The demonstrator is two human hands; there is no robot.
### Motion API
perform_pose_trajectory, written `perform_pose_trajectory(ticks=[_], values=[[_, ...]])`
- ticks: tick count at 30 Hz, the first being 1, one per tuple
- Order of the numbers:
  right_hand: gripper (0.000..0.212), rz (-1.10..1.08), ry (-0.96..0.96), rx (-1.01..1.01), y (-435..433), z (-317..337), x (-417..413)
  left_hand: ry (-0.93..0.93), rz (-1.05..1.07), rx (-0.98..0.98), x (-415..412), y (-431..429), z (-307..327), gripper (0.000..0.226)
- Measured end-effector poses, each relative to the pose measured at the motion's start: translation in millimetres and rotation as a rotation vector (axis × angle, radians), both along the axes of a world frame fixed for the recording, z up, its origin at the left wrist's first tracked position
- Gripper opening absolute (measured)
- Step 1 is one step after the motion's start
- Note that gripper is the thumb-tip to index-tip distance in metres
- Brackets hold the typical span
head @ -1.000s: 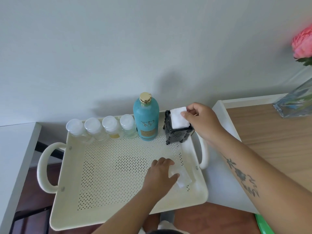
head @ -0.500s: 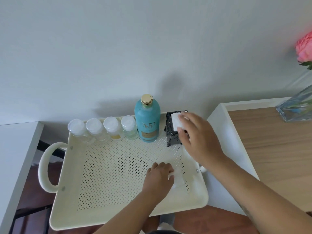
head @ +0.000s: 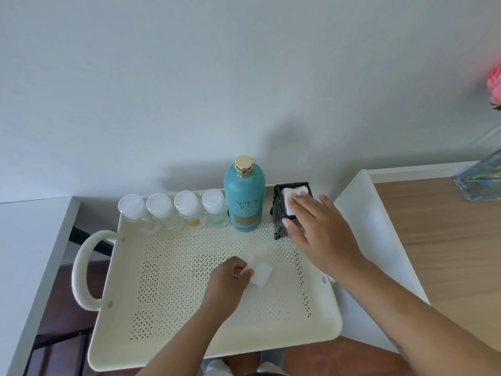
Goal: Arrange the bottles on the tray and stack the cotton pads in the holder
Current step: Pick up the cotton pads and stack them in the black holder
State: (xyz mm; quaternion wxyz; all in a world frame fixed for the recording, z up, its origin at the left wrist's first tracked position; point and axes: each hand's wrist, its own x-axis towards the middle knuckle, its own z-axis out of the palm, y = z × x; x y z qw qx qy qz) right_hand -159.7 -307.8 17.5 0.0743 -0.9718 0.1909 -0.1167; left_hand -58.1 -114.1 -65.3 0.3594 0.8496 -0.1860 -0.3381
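Note:
A cream perforated tray [head: 173,289] holds several small clear bottles [head: 173,210] in a row along its far edge, next to a tall teal bottle [head: 244,196] with a gold cap. At the far right corner stands a black holder [head: 279,210] with white cotton pads [head: 294,191] in it. My right hand [head: 322,232] lies flat over the holder, fingers pressing on the top pad. My left hand [head: 227,280] pinches a small stack of cotton pads [head: 260,271] just above the tray floor.
A white table [head: 29,240] sits to the left of the tray. To the right is a white-edged wooden desk [head: 433,253] with a glass vase [head: 479,180] and a pink flower [head: 494,85]. A plain wall rises behind.
My right hand pushed its pad down into the holder and now rests flat on it. My left hand lifted pads off the tray floor and shifted slightly left.

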Motion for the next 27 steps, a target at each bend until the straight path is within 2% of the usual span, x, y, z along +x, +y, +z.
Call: perform_pose_trajectory(ticks=[4,6,12,16,21,24,27], values=[[0.04,0.011,-0.136,-0.055,3,-3,-4,0.218,0.2,-0.127,3,4,9,0.005],[0.037,0.004,-0.138,-0.064,3,-6,-5,0.307,0.266,-0.211,6,2,18,0.004],[0.039,0.003,-0.023,-0.016,0,-8,-5,0.35,0.29,-0.369,14,-11,52,0.006],[0.038,0.011,0.002,0.039,1,-2,-3,0.301,0.221,-0.419,18,-19,71,0.005],[0.033,-0.068,-0.219,0.206,7,18,-5,0.104,-0.019,-0.382,24,-30,90,0.011],[0.036,-0.16,-0.287,0.391,13,33,-6,-0.024,-0.138,-0.351,31,-37,100,0.008],[0.015,-0.167,-0.239,0.699,16,38,-6,-0.067,-0.222,-0.376,35,-44,108,0.006]])
